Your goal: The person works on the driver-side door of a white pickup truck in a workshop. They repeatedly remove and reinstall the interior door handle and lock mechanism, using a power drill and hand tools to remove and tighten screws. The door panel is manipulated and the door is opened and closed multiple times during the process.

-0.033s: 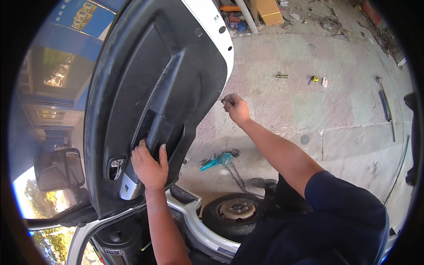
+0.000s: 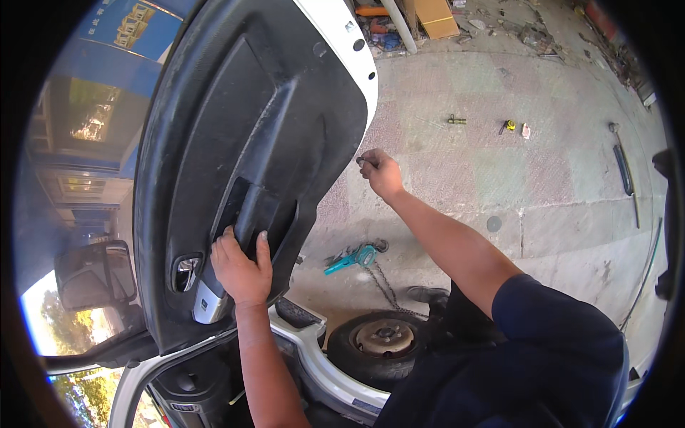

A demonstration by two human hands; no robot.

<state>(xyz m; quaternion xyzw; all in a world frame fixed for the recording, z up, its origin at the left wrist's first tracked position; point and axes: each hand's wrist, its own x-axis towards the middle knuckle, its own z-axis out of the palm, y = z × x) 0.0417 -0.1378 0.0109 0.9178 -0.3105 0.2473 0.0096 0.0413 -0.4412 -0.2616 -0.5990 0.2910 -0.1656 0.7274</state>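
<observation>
A vehicle door stands open on the left, its black inner panel (image 2: pixel 300 121) facing me. My left hand (image 2: pixel 241 267) lies on the door's armrest (image 2: pixel 257 214), fingertips curled into the recess and thumb on the other side. Just below and left of that hand are the inner door handle (image 2: pixel 187 274) and a silver trim piece (image 2: pixel 210 305). Off the door's free edge, my right hand (image 2: pixel 382 175) is closed in a pinch. A small dark object (image 2: pixel 362 162) shows at its fingertips, too small to name.
A wheel (image 2: pixel 385 338) lies on the ground by the door sill, with a teal chain hoist (image 2: pixel 357 258) beyond it. Farther off are a yellow tape measure (image 2: pixel 508 126), a small green tool (image 2: pixel 457 120) and a long dark bar (image 2: pixel 623 171). A cardboard box (image 2: pixel 437 20) sits at the back.
</observation>
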